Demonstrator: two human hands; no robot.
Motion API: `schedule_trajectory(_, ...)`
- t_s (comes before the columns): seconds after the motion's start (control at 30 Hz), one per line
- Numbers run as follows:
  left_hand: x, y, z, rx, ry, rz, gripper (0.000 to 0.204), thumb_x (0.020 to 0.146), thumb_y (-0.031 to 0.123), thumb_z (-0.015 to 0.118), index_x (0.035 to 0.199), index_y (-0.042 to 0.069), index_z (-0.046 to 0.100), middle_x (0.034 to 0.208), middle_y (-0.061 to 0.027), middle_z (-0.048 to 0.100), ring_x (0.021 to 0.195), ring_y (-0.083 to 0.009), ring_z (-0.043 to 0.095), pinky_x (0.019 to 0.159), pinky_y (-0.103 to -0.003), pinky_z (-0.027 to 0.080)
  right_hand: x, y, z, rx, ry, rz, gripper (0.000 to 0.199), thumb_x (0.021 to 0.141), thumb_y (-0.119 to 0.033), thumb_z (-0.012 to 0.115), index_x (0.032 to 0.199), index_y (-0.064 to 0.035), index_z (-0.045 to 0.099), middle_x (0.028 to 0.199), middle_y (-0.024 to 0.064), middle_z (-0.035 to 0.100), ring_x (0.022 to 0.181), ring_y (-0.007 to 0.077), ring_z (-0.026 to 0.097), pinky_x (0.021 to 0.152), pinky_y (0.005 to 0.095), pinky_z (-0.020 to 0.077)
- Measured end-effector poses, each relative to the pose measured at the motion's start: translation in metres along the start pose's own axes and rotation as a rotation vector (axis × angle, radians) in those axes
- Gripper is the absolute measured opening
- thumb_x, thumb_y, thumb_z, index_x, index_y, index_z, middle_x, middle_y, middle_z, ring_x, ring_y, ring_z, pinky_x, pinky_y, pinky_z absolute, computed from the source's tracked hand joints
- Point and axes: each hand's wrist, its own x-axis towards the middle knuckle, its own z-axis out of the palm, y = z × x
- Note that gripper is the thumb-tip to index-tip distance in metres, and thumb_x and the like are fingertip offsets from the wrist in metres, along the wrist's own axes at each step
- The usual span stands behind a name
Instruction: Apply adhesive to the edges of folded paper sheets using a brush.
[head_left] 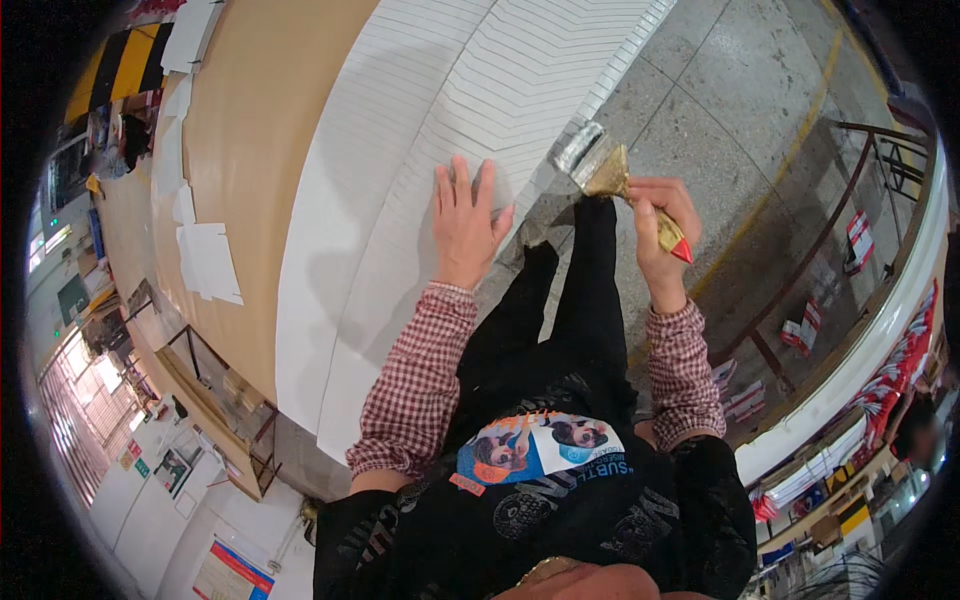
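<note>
My left hand [465, 228] lies flat with its fingers spread on white paper or card sheets [400, 190], fanned out in overlapping rows along the table's edge. Wrapped round the yellowish handle of a wide flat brush [606, 172] is my right hand [660, 240]. The handle ends in a red tip, and the brush head looks coated with something pale. It is held up beside the sheets' right edge, over the floor as seen from here; whether it touches the sheets I cannot tell.
A tan tabletop [260, 110] runs under the sheets on the left, with white cut pieces [208, 262] along its far side. To the right, beyond the grey floor [700, 110], stands another table with a white edge [868, 350] and a brown metal frame [815, 245].
</note>
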Motion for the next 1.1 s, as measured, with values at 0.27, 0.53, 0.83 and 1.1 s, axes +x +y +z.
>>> schedule_trajectory(0.27,0.015,-0.012,-0.007,-0.056,-0.057,0.036,0.043,0.091,0.029,0.052,0.130,0.013,0.052,0.133,-0.0221,0.046,0.117,-0.0447,0.046,0.086,-0.045,0.048,-0.026,-0.007,0.007,-0.003,-0.082,0.001,0.004,0.080,-0.001,0.059,0.081,0.0015,0.062,0.089,0.0138,0.065,0.079,0.0220,0.062,0.069,0.0301,0.0483)
schedule_trajectory(0.53,0.010,-0.009,-0.008,-0.062,-0.106,-0.010,0.048,0.090,0.033,0.053,0.134,0.013,0.048,0.137,-0.0223,0.042,0.122,-0.0453,0.040,0.092,-0.047,0.044,-0.035,-0.007,0.017,-0.020,-0.100,0.034,0.006,0.081,-0.003,0.058,0.081,0.0021,0.062,0.088,0.0145,0.065,0.078,0.0228,0.062,0.069,0.0303,0.0483)
schedule_trajectory(0.83,-0.041,-0.021,-0.004,0.100,-0.022,-0.084,0.063,0.087,0.039,0.058,0.141,0.013,0.037,0.144,-0.0237,0.030,0.130,-0.0463,0.030,0.104,-0.049,0.032,-0.047,-0.018,0.006,0.082,-0.046,0.065,0.009,0.082,-0.006,0.058,0.082,0.0023,0.062,0.089,0.0154,0.065,0.079,0.0233,0.062,0.071,0.0321,0.0485)
schedule_trajectory(1.1,-0.019,-0.035,-0.022,-0.045,-0.128,0.026,0.041,0.093,0.031,0.048,0.130,0.014,0.052,0.129,-0.0217,0.049,0.114,-0.0377,0.050,0.079,-0.042,0.051,-0.045,-0.013,0.030,0.011,-0.036,-0.007,0.006,0.081,-0.003,0.059,0.082,0.0017,0.062,0.088,0.0145,0.065,0.078,0.0215,0.062,0.068,0.0292,0.0482)
